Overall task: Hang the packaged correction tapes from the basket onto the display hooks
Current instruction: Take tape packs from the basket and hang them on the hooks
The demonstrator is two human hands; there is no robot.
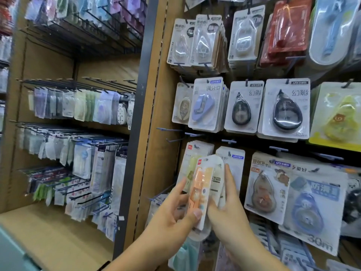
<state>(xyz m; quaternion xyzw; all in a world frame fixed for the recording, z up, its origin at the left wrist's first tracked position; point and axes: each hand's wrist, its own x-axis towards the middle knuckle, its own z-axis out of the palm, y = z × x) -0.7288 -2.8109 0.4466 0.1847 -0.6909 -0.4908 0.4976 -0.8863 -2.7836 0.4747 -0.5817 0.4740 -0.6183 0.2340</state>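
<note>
Shop aisle w/ tan wooden shelving [48, 231]. Left bay: black hooks carrying blurred stationery packs [82, 106]. Dark upright post [136, 114] splits it from the rt panel, where blue hooks [172, 130] jut out. Low centre, left hand [172, 214] pinches an orange correction tape pack [201, 190], thumb on front, fingers behind. Right hand [230, 208] grips white packs [216, 169] stacked behind it, index finger straight up. Further rt: black teardrop tapes [287, 112] hang in blister cards.
</note>
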